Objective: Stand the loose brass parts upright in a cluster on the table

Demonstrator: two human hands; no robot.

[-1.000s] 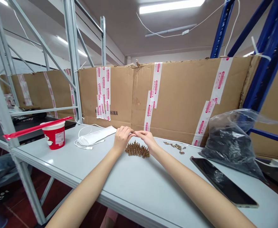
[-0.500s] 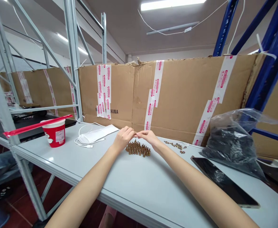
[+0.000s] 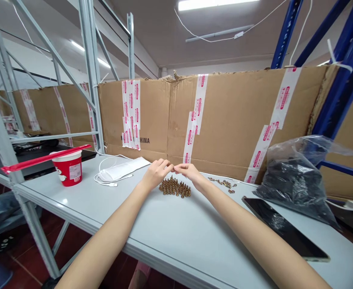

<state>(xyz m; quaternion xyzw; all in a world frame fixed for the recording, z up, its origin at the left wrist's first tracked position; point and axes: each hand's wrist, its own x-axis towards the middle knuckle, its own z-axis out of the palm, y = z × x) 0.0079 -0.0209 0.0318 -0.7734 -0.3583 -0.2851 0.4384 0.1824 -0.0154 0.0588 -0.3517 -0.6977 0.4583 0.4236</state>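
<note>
My left hand (image 3: 157, 172) and my right hand (image 3: 189, 172) meet fingertip to fingertip above the back of a cluster of screws (image 3: 176, 188). Both are closed in a pinch; whatever lies between the fingertips is too small and too hidden to name. The screws are brass-coloured and stand upright, packed close together on the grey-white table (image 3: 167, 224). To the right of my right hand, several small brass-coloured pieces (image 3: 224, 183) lie loose on the tabletop.
A red cup (image 3: 69, 168) with a long red strip (image 3: 46, 158) across it stands at left. Beside it lie a white cable and a white flat object (image 3: 123, 169). A dark tablet (image 3: 284, 228) and a clear bag of black items (image 3: 293, 180) lie right. Cardboard (image 3: 224, 120) walls the back.
My hands stay almost where they were, fingertips still together over the screws. The whole view has shifted very slightly.
</note>
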